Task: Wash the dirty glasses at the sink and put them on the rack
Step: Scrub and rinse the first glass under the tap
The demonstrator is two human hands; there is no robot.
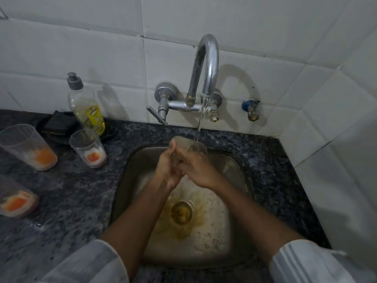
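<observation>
Holding a clear glass (pixel 190 148) over the sink (pixel 234 260), both hands wrap it together under the running water (pixel 201 121). The left hand (pixel 168 168) curls round the near side of the glass with its thumb up along the wall; the right hand (pixel 195 167) closes over it from the other side, fingers overlapping those of the left. The glass tilts away from the person, its mouth toward the wall, and the stream from the curved tap (pixel 205 64) falls just onto its upper rim, straight above the grip.

Below the grip, the sink floor shows yellowish stains around the drain (pixel 182 211). To the left of the grip, on the dark speckled counter (pixel 77 193), stand three dirty glasses with orange residue at the bottom: the nearest glass (pixel 88 148) just beside the sink edge, a taller glass (pixel 27 147) further left, and a third glass (pixel 16 201) at the frame edge. Behind the nearest one stands a dish soap bottle (pixel 85 105) against the tiled wall (pixel 81 48), with a dark sponge (pixel 58 123) beside it.
</observation>
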